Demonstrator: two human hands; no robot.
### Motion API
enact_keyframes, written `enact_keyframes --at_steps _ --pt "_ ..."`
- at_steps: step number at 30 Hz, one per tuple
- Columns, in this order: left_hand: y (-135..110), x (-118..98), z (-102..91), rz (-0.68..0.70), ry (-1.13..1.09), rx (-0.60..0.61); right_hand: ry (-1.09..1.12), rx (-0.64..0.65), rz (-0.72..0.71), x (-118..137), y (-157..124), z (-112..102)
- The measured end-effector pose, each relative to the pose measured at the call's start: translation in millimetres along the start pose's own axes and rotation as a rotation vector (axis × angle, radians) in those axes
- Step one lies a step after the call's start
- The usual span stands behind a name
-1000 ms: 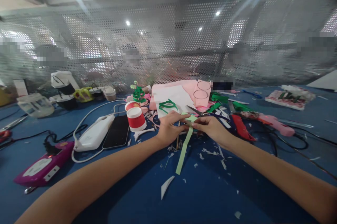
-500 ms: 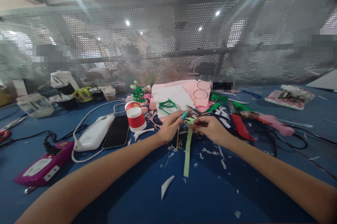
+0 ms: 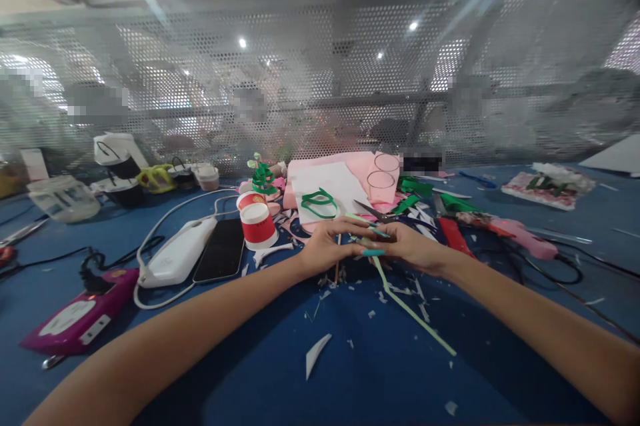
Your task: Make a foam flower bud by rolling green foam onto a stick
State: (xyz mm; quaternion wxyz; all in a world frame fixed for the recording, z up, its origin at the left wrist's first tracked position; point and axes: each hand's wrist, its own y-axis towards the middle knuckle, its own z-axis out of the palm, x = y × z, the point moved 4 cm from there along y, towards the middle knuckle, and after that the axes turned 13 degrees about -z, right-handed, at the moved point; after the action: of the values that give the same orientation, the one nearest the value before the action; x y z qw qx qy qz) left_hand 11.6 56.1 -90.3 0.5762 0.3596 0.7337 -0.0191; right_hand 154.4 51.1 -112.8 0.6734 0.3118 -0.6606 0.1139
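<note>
My left hand (image 3: pixel 327 246) and my right hand (image 3: pixel 413 246) meet over the blue table (image 3: pixel 250 373), both pinching the top of a long light-green paper strip (image 3: pixel 415 321). The strip trails down and to the right onto the table. A thin wooden stick (image 3: pixel 338 258) stands upright in my left hand's grip. Fingers of both hands are closed round the strip's upper end. Scissors (image 3: pixel 376 213) lie just behind my hands, and white paper scraps (image 3: pixel 317 353) are scattered below them.
A red paper cup (image 3: pixel 259 225), a black phone (image 3: pixel 220 250) and a white charger (image 3: pixel 175 254) lie to the left, a purple device (image 3: pixel 75 321) nearer. Pink and white sheets (image 3: pixel 330 185) sit behind; a pink glue gun (image 3: pixel 520 234) with cables at right. Mesh screen at back.
The green strip's free end has swung from hanging straight down to pointing down-right. My hands have drawn closer together and turned the strip round the stick.
</note>
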Motion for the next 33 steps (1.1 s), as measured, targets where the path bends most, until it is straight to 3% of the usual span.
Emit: enact_keyframes --at_steps 5,10,13,17,21,25,30,33 --pt "-0.6 -0.5 -0.7 0.009 -0.065 -0.058 0.146 0.062 0.060 -4.2 -1.2 7.1" --pt "-0.2 5.1 -5.3 -0.042 -0.128 -0.248 0.254 0.110 0.101 -1.5 -2.3 12.6" --pt "2.6 14.9 -10.0 -0.162 -0.229 -0.369 0.187 0.052 0.023 1.1 -0.6 4.3" --pt "5.4 23.1 -14.7 -0.254 -0.321 -0.453 -0.062 -0.040 -0.171 0.9 0.6 -11.0" --pt "5.3 23.8 -15.4 -0.282 -0.326 -0.452 -0.332 -0.023 -0.310 3.3 -0.7 -8.3" --pt "5.1 23.2 -13.0 -0.286 -0.329 -0.411 -0.556 -0.091 -0.274 6.7 -0.9 -1.2" --pt "6.2 24.1 -6.2 -0.350 -0.335 -0.283 -0.471 -0.298 -0.174 6.7 -2.6 -2.4" --pt "5.8 21.8 -3.7 -0.374 -0.318 -0.254 -0.458 -0.344 -0.188 8.4 -4.0 -2.8"
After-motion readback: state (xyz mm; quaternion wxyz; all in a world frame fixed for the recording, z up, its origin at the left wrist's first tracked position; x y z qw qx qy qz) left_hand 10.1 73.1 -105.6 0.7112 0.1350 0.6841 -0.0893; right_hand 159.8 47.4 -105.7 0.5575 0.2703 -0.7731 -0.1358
